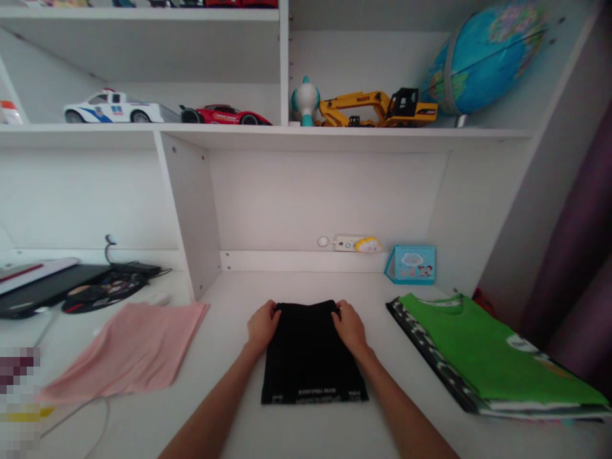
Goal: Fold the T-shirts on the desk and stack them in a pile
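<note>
A black folded garment [310, 357] with small white lettering near its front hem lies flat on the white desk [287, 287] in front of me. My left hand [261, 326] grips its far left corner, fingers curled over the edge. My right hand [350, 328] grips the far right corner the same way. Both forearms reach in from the bottom of the view.
A pink cloth [134, 350] lies to the left. A stack of folded clothes topped by a green shirt [482, 357] sits to the right. A small blue calendar [414, 264] and a power strip [351, 243] stand at the back. Toy cars, an excavator and a globe [488, 57] fill the shelf above.
</note>
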Demonstrator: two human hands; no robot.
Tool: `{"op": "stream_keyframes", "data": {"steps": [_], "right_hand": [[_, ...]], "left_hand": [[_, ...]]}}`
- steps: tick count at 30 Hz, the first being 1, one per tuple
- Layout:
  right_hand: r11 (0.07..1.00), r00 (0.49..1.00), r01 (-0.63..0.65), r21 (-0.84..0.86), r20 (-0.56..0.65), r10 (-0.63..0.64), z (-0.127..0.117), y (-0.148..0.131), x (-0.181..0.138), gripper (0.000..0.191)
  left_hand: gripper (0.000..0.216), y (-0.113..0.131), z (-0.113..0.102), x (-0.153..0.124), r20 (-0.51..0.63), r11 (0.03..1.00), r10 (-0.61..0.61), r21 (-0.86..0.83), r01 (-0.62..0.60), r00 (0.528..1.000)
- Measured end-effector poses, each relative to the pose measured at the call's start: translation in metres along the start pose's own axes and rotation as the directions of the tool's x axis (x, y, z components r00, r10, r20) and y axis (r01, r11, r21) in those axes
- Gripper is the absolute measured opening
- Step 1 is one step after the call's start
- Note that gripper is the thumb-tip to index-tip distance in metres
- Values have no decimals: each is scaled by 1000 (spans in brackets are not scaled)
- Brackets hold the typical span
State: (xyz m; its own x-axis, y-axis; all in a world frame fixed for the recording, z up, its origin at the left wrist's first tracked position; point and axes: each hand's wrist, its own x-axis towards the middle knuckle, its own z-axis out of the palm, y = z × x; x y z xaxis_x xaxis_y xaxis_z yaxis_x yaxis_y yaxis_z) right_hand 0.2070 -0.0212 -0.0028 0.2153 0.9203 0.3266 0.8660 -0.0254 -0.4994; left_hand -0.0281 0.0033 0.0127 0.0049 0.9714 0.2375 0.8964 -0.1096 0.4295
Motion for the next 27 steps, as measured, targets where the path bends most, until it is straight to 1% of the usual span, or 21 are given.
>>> {"op": "stream_keyframes", "data": {"steps": [2,4,6,9,11,14,17,19,21,24,27], "right_hand": [[1000,1000,3,-20,-27,-3,0,5,-1,25],[1000,1000,2,-25,-30,-3,0,11,-1,27],[1000,1000,12,-7,-15,-12,1,16,1,24],[999,1000,23,45,6,-24,3,18,3,11],[996,1000,21,91,21,-23,3,17,3,4],[987,999,-1,161,44,-6,1,16,2,5],[978,998,-38,206,65,26,-4,17,-1,15],[973,997,-50,226,76,34,-6,18,-2,18],[971,996,-49,235,79,31,-6,18,-2,16],[976,997,-25,219,82,7,-5,17,-2,8],[980,996,10,200,80,-26,-3,15,-1,12]], "left_hand": [[39,-1,5,-2,-54,1000,-2,-9,1,999],[44,-4,7,-1,-71,999,1,-38,-4,997],[36,-8,8,1,-41,996,18,-84,-21,999],[21,-12,5,4,14,984,60,-170,-57,998],[17,-12,0,6,41,966,91,-246,-78,995],[16,-10,-10,9,76,926,153,-359,-116,985],[21,-9,-15,13,102,894,187,-429,-127,977],[25,-12,-14,14,105,888,177,-446,-113,979],[24,-15,-10,15,93,893,148,-440,-93,985],[19,-20,-4,15,75,912,123,-403,-83,990],[23,-20,-1,15,74,933,131,-347,-97,989]]}}
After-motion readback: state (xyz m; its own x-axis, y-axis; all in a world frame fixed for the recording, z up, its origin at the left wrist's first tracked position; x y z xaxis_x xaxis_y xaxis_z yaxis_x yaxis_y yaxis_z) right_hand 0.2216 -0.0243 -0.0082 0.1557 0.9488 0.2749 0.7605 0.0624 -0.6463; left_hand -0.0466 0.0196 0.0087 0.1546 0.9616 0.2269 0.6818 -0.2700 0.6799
